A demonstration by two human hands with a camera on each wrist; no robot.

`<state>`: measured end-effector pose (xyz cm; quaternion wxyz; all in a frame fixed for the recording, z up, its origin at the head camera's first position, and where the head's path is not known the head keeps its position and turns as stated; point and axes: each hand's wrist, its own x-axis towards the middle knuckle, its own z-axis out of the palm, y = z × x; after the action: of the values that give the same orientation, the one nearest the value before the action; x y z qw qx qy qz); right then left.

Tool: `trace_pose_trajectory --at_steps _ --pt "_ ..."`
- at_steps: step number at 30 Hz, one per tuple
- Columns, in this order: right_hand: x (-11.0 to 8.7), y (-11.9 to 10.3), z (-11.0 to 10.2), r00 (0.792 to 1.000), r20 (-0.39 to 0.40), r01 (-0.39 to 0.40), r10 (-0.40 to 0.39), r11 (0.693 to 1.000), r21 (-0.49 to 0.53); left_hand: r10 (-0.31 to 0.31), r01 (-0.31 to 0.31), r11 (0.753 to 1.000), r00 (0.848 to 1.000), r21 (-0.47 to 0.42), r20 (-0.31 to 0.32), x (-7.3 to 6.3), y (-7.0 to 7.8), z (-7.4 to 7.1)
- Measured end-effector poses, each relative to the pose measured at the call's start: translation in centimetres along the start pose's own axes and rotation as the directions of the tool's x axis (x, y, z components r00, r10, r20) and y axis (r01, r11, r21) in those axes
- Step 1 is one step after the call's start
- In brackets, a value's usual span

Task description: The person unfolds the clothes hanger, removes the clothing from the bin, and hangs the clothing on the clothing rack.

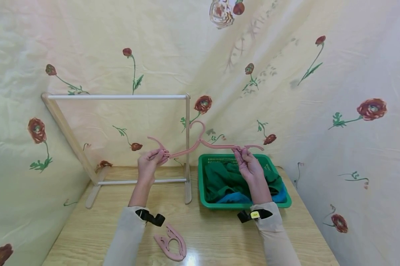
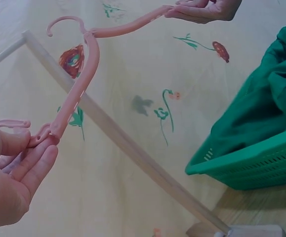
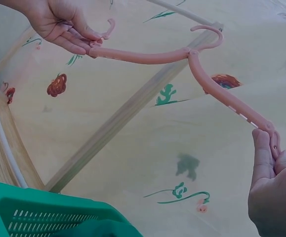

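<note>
Above the table (image 1: 216,232), parted hands (image 1: 149,163) (image 1: 251,166) pinch a hanger (image 1: 218,146).

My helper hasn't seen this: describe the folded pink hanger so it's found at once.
On the wooden table, look to the near side, in front of the rack. There, just right of the left sleeve, lies the folded hanger. It's compact; the other pink hanger is spread between left hand and right hand.

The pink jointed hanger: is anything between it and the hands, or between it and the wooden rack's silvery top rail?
Nothing visible. The left hand and right hand pinch the hanger directly. The silvery top rail is up and to the left, nothing seen between; the wooden upright shows behind the hanger.
</note>
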<state>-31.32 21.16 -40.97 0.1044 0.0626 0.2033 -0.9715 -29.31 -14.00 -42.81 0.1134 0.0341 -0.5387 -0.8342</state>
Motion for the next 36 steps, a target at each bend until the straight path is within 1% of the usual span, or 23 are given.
trace_pose_trajectory --at_steps 6,12,15,19,22,26,32,36 --pt "-0.1 0.1 -0.1 1.000 -0.009 0.018 -0.018 1.000 -0.003 -0.016 0.017 0.999 1.000 0.039 -0.023 -0.2 -0.3 0.2" --pt "-0.1 0.2 -0.3 0.999 -0.035 0.024 -0.024 1.000 0.014 -0.004 0.005 1.000 0.999 0.015 -0.044 -0.2 -0.6 0.6" --pt "-0.1 0.2 -0.4 0.999 -0.038 0.031 -0.030 0.999 0.027 -0.007 0.009 0.999 0.999 0.034 -0.044 -0.3 -0.7 0.7" --pt "-0.2 0.3 -0.5 0.998 -0.028 0.050 -0.049 0.998 0.042 -0.030 0.032 0.998 0.999 0.051 -0.039 -0.4 -0.9 0.8" --pt "-0.2 0.3 -0.7 0.998 -0.024 0.056 -0.055 0.997 0.055 -0.046 0.047 0.999 0.998 0.021 -0.040 -0.4 -0.9 1.0" --pt "-0.2 0.3 -0.7 0.998 -0.023 0.056 -0.054 0.995 0.082 -0.048 0.047 0.999 0.998 -0.027 -0.049 -0.5 -0.9 1.3" --pt "-0.2 0.6 -0.6 0.998 -0.005 0.062 -0.061 0.990 0.125 -0.031 0.028 0.998 0.998 -0.063 -0.054 -0.7 -0.8 1.6" --pt "-0.2 0.9 -0.8 0.999 -0.016 0.051 -0.049 0.985 0.163 -0.015 0.009 0.994 0.999 -0.108 -0.047 -0.8 -0.8 1.9"
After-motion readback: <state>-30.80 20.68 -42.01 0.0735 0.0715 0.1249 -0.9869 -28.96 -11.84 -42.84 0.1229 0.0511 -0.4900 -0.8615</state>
